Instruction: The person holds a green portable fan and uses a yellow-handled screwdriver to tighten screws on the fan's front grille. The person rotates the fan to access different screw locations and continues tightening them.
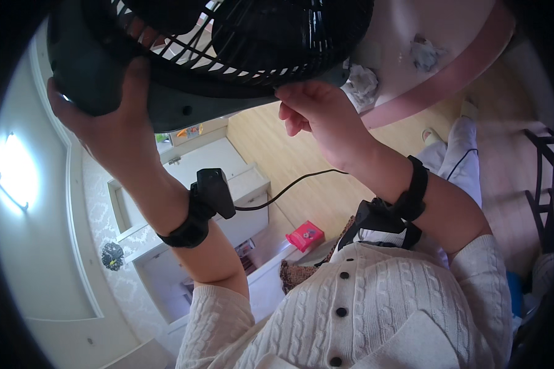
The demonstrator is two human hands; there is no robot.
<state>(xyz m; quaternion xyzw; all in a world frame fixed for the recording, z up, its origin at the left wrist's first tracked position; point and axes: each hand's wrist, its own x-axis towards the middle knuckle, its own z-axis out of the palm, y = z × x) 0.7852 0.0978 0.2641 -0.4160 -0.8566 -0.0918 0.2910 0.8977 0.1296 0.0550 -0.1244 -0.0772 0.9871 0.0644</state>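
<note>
Gripping the dark plastic fan at its smooth, rounded lower-left corner, the left hand is clamped on the housing. The right hand has thumb and forefinger together at the lower rim, below the thin-ribbed grille; whether they pinch anything cannot be told. The fan hides part of the white table; crumpled translucent wrapping lies near the table's curved pink edge.

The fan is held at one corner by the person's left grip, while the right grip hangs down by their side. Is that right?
Not quite: the right grip is not hanging down. The head view shows it up at the near edge of the fan, though I cannot tell whether it touches. The left grip does hold one corner.
</note>
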